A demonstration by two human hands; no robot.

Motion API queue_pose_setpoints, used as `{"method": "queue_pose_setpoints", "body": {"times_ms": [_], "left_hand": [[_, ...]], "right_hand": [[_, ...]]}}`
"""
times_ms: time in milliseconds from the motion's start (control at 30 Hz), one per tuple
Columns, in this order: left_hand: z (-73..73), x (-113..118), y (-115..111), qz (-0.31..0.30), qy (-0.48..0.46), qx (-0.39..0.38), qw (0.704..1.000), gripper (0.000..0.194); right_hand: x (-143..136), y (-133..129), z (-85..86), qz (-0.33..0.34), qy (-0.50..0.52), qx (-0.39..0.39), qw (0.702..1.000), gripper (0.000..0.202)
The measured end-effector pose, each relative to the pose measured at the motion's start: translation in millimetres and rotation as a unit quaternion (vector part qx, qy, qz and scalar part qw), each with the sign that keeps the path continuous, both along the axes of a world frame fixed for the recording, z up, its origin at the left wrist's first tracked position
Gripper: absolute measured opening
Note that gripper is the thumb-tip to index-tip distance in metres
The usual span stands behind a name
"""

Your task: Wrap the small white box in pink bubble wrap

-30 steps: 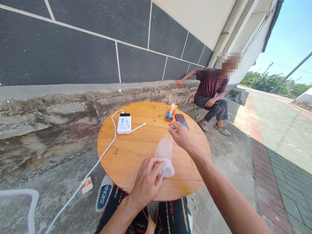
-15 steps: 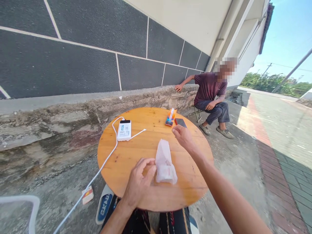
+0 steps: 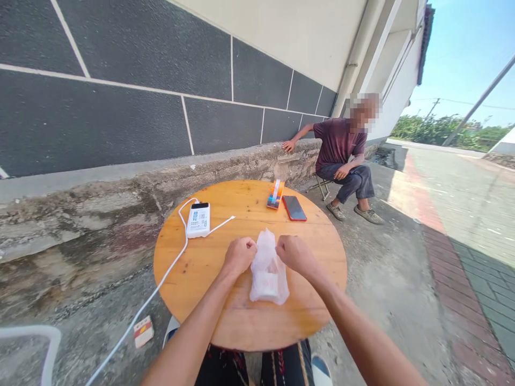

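Note:
A thin, whitish see-through plastic bag (image 3: 270, 268) lies on the round wooden table (image 3: 189, 300), with a small pale box-like item showing through its near end. My left hand (image 3: 240, 254) is closed at the bag's left edge, fingertips pinching the film. On the opposite side my right hand (image 3: 295, 252) is likewise closed, gripping the bag's upper right edge. Beyond the hands stand an orange tape dispenser (image 3: 276, 194) and a dark-screened phone (image 3: 294, 208) with a red edge.
A white power bank (image 3: 198, 220) with a white cable (image 3: 161, 284) sits on the table's left. The cable runs off toward the lower left. A small box (image 3: 144, 331) lies on the ground. A seated person (image 3: 341, 145) rests against the wall ledge at the right.
My right hand has come back from near the phone to the bag's right edge. My left hand has moved forward and closed on the bag's left edge. The bag is spread wider.

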State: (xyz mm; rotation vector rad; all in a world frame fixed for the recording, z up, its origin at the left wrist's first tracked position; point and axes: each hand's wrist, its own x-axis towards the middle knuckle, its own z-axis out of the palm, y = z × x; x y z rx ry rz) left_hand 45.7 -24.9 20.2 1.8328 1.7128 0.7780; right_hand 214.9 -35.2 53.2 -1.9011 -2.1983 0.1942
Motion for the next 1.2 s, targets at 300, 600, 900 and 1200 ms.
{"method": "queue_pose_setpoints", "body": {"times_ms": [300, 600, 900, 1200], "left_hand": [[15.6, -4, -7, 0.029, 0.058, 0.022, 0.998, 0.032], [35.2, 36, 2, -0.073, 0.276, 0.006, 0.958, 0.017], [19.5, -35, 7, 0.036, 0.174, 0.03, 0.984, 0.025], [4.5, -52, 10, 0.051, 0.083, 0.04, 0.994, 0.027]], "right_hand": [[46, 14, -40.4, -0.035, 0.175, 0.015, 0.984, 0.019], [42, 14, -37.1, -0.023, 0.241, 0.028, 0.97, 0.018], [53, 11, -45.2, -0.044, 0.252, 0.031, 0.966, 0.019], [57, 16, -45.8, -0.048, 0.249, 0.03, 0.967, 0.03]]}}
